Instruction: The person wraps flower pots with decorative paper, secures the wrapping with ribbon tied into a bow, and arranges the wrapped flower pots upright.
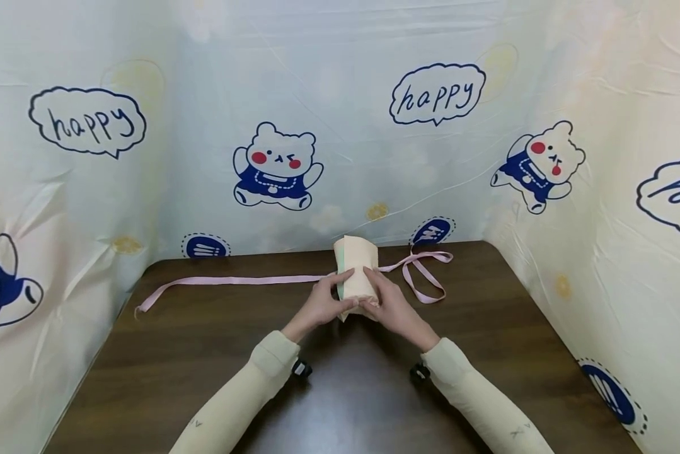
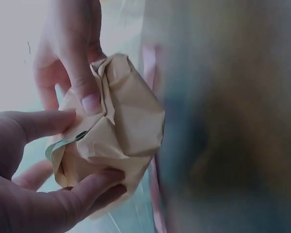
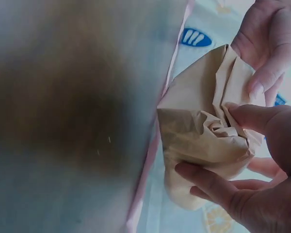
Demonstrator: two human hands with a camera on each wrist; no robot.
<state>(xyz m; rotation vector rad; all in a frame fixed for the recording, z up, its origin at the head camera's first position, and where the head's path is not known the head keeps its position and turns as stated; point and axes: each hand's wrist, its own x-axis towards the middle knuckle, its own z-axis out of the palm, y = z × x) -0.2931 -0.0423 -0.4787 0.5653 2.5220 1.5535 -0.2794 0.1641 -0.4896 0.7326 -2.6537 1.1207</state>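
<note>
Both hands hold a package wrapped in tan paper [image 1: 359,255] near the far side of the table. A pale green strip runs down its left side in the head view. My left hand [image 1: 324,301] grips it from the left, and my right hand [image 1: 393,306] from the right, thumbs close together at the near end. There the paper is gathered into creased folds [image 3: 218,128], and the left wrist view shows a green paper edge [image 2: 63,144] with a small dark gap beside it. What the paper wraps is hidden.
A pink ribbon [image 1: 249,280] runs across the table behind the hands, passing the package. Its right part forms a loop [image 1: 425,277]. Dark brown wood makes up the tabletop [image 1: 203,359]. Patterned cloth [image 1: 351,157] hangs at the back and sides.
</note>
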